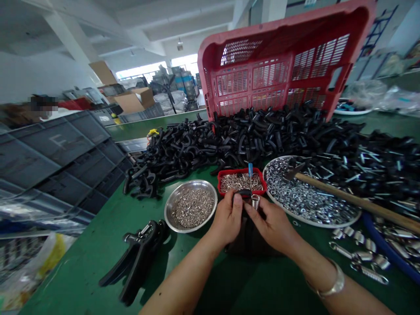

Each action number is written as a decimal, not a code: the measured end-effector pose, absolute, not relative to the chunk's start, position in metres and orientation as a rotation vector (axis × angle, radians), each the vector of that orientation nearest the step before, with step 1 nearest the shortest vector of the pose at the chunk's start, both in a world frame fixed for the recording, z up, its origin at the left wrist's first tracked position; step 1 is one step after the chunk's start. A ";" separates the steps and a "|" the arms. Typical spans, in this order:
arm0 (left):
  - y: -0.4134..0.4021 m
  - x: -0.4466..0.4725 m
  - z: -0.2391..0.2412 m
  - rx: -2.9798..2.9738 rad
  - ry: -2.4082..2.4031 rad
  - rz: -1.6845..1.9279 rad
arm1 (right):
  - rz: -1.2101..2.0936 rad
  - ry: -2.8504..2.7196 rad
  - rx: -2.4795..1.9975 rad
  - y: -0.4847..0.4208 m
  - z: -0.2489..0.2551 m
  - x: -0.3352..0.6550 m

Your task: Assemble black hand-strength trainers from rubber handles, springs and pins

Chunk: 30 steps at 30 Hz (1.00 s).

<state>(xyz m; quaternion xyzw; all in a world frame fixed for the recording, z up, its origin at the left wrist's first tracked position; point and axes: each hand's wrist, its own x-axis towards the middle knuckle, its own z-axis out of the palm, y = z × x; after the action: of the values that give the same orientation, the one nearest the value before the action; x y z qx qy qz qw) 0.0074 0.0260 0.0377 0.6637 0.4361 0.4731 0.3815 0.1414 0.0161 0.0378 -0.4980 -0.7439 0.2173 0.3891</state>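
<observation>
My left hand (229, 218) is closed around a curved black plastic piece (244, 192), its thumb pressed on top. Close beside it, my right hand (274, 225) pinches a silver coil spring (255, 201) that stands upright by the black piece. Whether the spring touches that piece is hard to make out. Beneath both hands is a dark block-like shape (251, 240), partly covered by them. Just beyond the fingers sits a red tray (265, 186) of small metal pins, with a blue-handled screwdriver (250, 170) standing in it. A black hand grip with a spring (141, 253) lies at the left.
A metal bowl (168, 214) holds small rings; a white plate (328, 224) holds metal bits under a wooden-handled hammer (354, 199). Loose springs (361, 251) lie at right. Behind, black handles (197, 144) spill from a tipped red crate (285, 26). Grey crates (49, 153) stand left.
</observation>
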 end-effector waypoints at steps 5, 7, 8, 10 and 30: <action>0.026 0.007 0.031 1.619 1.086 1.153 | 0.524 -2.006 -1.407 0.018 0.030 0.142; 0.026 0.007 0.029 1.613 1.074 1.130 | 0.573 -2.022 -1.418 0.017 0.031 0.142; 0.026 0.006 0.028 1.622 1.074 1.112 | 0.599 -2.029 -1.425 0.016 0.031 0.141; 0.026 0.003 0.026 1.659 1.089 1.056 | 0.634 -2.048 -1.438 0.015 0.029 0.140; 0.031 0.022 0.025 2.445 1.638 0.318 | 1.241 -1.327 -1.409 0.034 -0.003 0.135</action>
<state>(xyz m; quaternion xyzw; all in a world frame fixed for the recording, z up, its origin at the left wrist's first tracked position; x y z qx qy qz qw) 0.0218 0.0310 0.0250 0.8225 0.5512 0.1070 0.0906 0.1348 0.0341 -0.0034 -0.5593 -0.5268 0.4926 0.4088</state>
